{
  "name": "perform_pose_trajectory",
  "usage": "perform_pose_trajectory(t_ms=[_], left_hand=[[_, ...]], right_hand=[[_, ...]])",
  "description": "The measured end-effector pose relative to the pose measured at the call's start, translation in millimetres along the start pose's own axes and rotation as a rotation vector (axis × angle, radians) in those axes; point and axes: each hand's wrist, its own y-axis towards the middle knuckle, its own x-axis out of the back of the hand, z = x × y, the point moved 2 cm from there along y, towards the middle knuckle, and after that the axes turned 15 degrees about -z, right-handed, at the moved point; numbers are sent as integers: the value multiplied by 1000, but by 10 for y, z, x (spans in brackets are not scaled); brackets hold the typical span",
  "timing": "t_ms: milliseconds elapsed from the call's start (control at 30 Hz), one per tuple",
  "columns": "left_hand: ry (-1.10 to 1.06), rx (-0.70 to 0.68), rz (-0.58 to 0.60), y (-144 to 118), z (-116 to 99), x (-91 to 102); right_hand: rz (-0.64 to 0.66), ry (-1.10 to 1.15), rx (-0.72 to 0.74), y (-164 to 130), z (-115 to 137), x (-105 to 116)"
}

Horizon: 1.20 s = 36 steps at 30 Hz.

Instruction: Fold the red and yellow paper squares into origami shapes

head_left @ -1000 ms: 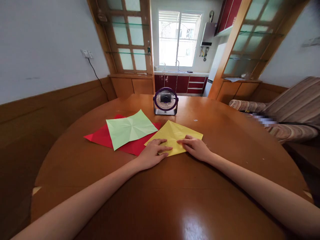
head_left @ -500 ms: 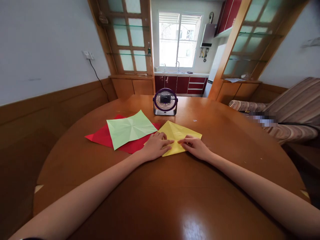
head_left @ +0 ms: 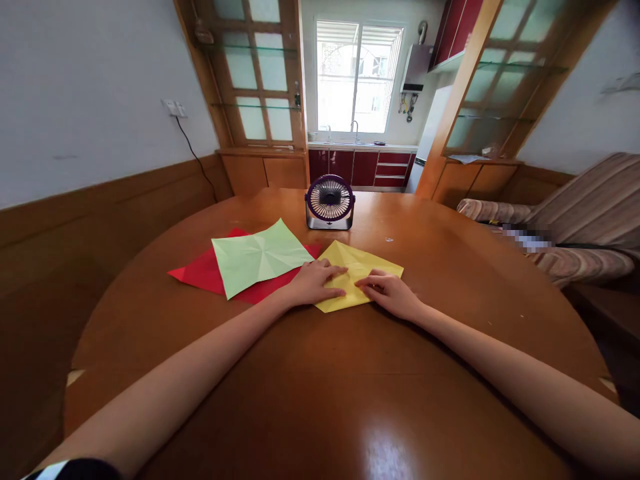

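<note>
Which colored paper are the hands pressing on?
The yellow paper, nearest the person. The left hand and right hand both rest flat on it. The green paper lies untouched atop the red paper, further left.

Glossy varnished wood table (head_left: 350, 400); matt creased yellow paper (head_left: 363, 267), green paper (head_left: 255, 257), red paper (head_left: 200, 273) beside it; plastic-grilled fan (head_left: 329, 202) behind.

A round, glossy brown wooden table (head_left: 350, 400) carries everything here. On it lie 3 sheets of paper: a red sheet (head_left: 200, 273) flat on the wood, a creased light green sheet (head_left: 260, 257) lying across that red one, and a folded yellow sheet (head_left: 367, 267) just to the right, its left corner beside the red sheet. A small purple desk fan (head_left: 330, 202) stands upright on the table beyond the papers.
</note>
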Motion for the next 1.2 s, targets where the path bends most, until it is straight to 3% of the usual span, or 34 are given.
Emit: perform_pose_trajectory(t_ms=[400,633,833,1033,1200], left_hand=[[-111,-38,169,16,71,167],[-192,-54,190,-81,120,229],[-246,-59,167,-193,90,247],[-221,26,6,-215,58,134],[-199,29,-24,-228,53,87]], right_hand=[[5,-21,15,-2,11,9],[9,-29,17,-3,3,9],[14,-12,23,-1,7,12],[21,7,34,-4,3,18],[21,5,33,-5,4,21]])
